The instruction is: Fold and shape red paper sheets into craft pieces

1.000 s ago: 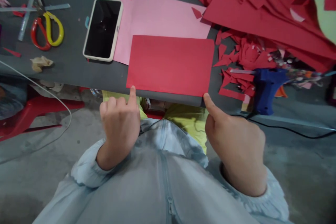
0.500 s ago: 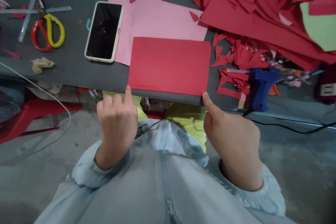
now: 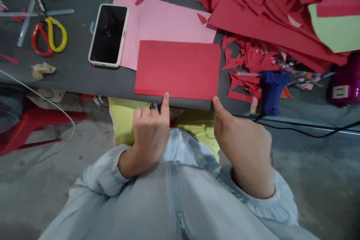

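A rectangular red sheet of paper (image 3: 177,68) lies flat near the table's front edge, over part of a pink sheet (image 3: 163,18). My left hand (image 3: 152,131) has its index finger stretched out, the tip at the middle of the red sheet's near edge; its other fingers are curled and hold nothing. At the sheet's near right corner rests the index fingertip of my right hand (image 3: 242,142), its remaining fingers folded under and partly hidden. A phone in a pale case (image 3: 108,35) lies left of the red sheet, on the pink one's edge.
Red-and-yellow-handled scissors (image 3: 47,30) and clear glue sticks (image 3: 54,12) lie on the left. Red paper scraps (image 3: 253,56) and larger red sheets (image 3: 261,26) cover the right side. A blue glue gun (image 3: 272,92) with a black cable sits at the front right.
My left hand has slid right along the sheet's near edge, from its left corner to about the middle. My right fingertip stays at the right corner. The view has shifted slightly.
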A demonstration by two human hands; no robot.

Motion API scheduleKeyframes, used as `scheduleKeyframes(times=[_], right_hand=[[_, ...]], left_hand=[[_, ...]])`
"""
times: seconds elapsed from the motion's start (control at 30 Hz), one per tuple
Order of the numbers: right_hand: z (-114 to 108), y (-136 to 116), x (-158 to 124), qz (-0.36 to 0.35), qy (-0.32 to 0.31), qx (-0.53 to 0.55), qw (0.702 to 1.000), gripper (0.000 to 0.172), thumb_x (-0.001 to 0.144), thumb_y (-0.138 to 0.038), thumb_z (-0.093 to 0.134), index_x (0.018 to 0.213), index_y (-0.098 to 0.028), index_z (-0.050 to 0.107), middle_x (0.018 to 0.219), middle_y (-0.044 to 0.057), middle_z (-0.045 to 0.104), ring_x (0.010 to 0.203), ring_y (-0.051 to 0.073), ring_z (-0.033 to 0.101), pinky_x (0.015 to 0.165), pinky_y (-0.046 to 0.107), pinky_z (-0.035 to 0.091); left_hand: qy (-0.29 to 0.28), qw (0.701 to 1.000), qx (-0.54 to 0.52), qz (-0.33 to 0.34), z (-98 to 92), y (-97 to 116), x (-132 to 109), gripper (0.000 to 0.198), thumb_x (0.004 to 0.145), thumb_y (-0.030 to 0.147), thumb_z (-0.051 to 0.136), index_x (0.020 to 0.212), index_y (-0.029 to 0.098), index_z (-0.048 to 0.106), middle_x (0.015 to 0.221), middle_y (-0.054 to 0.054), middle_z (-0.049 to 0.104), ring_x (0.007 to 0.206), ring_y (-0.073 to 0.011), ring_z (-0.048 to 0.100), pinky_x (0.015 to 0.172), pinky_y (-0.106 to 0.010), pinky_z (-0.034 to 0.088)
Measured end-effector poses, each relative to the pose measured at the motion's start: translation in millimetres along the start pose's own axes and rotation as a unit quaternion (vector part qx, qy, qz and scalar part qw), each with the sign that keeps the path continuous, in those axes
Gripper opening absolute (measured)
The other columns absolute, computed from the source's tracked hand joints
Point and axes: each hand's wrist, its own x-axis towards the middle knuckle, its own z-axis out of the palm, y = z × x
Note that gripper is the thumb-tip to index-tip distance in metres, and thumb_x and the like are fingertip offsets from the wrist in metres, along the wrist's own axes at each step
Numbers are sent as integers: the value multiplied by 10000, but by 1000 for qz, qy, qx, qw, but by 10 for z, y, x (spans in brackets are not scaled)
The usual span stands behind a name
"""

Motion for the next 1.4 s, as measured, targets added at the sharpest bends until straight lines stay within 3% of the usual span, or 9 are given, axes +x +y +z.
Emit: scheduleKeyframes(times=[0.17,0.4,0.7,1.0,1.23,1.4], right_hand=[[13,-9,3,3,4,6,1000,549,950,-202,434,1494,-257,477,533,79,616,480,218,613,477,241,237],[9,-19,4,13,3,3,1000,553,942,-208,459,1493,-255,477,529,69,612,457,186,586,482,230,238],[-4,-10,-10,8,-8,20,1000,550,947,-213,430,1495,-237,484,557,82,623,467,199,580,498,243,301],[-20,-21,-16,4,1,8,1000,553,956,-201,404,1504,-252,460,552,77,634,476,196,596,473,246,222],[-66,-43,-15,-8,-13,3,1000,560,958,-181,404,1516,-208,442,577,103,654,536,234,663,480,239,310],[-208,-214,8,-43,-34,18,998,615,926,-113,407,1538,-173,399,638,112,694,567,217,675,493,239,395]], left_hand=[[15,999,28,-27,0,-133,-56,529,891,86,417,1375,181,605,516,-14,482,589,-187,465,576,-336,306],[9,997,-11,-80,6,-265,-85,530,894,105,378,1364,159,616,522,-23,459,597,-193,425,593,-360,288],[10,995,26,-94,10,-374,-144,535,902,137,387,1402,160,579,543,-23,459,614,-192,425,621,-365,275],[-5,995,31,-98,-16,-474,-170,506,949,194,353,1400,159,579,555,-33,464,625,-200,409,610,-370,248],[-18,994,-10,-107,-36,-474,-139,526,920,168,361,1397,138,581,578,-51,475,647,-214,421,636,-381,300],[-15,995,16,-100,-25,-471,-137,531,915,169,366,1400,133,579,583,-54,478,655,-218,432,649,-384,298]])
